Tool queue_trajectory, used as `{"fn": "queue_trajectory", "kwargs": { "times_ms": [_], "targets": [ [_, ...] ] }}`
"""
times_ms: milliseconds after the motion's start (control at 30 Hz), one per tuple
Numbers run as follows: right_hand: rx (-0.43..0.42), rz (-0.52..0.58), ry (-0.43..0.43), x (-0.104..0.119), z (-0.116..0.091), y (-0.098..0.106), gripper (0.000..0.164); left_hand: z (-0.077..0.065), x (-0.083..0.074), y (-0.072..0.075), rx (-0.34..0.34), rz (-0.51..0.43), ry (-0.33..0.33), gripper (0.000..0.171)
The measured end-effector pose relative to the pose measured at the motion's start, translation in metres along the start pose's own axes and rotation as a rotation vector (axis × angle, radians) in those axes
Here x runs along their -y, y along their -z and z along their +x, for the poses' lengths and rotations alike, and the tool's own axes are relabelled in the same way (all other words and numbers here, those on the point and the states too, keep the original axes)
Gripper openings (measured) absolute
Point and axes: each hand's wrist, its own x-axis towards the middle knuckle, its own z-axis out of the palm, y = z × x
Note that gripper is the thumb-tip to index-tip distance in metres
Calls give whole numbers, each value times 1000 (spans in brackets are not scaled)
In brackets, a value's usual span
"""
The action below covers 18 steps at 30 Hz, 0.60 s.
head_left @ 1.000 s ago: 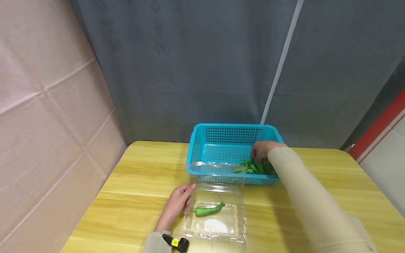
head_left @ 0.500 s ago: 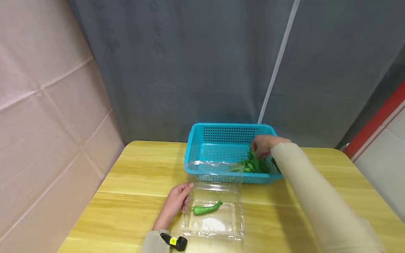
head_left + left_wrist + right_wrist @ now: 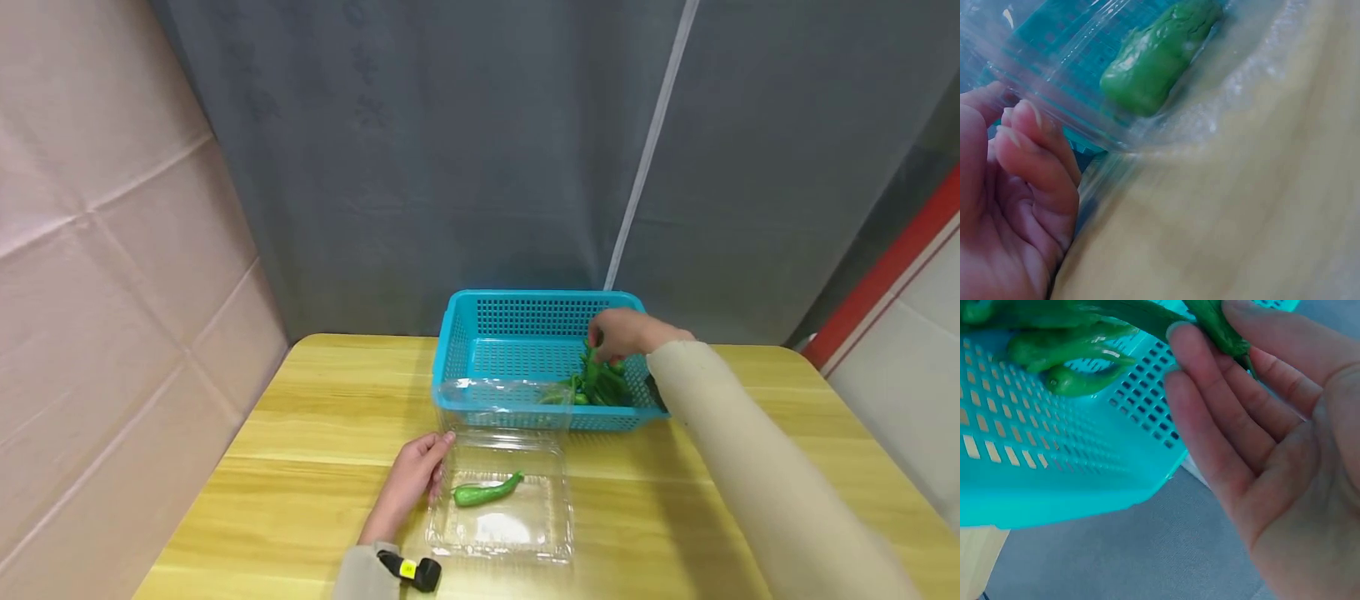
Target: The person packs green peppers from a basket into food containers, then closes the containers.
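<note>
Right of centre, the right hand [image 3: 628, 332] pinches a green pepper [image 3: 1216, 326]; best lifted gently from the blue basket [image 3: 510, 357] while the left hand [image 3: 412, 472], lower centre, grips the clamshell [image 3: 502, 527].

Grey curtain [image 3: 450, 167] behind a wooden table [image 3: 315, 417], red strip [image 3: 877, 287] at right.
</note>
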Motion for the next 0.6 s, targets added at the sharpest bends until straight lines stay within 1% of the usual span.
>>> {"fn": "queue_trajectory", "kwargs": {
  "times_ms": [200,300,433,600],
  "targets": [
    [-155,-22,40,11,-7,-5,16,1,-1,0,-15,15,16,50],
    [-222,-16,37,18,-9,-9,19,2,-1,1,-17,10,17,51],
    [-285,0,25,23,-12,-12,21,2,0,1,-9,4,17,51],
    [-343,26,6,23,-16,-19,20,4,3,1,-1,12,11,49]
  ]
}}
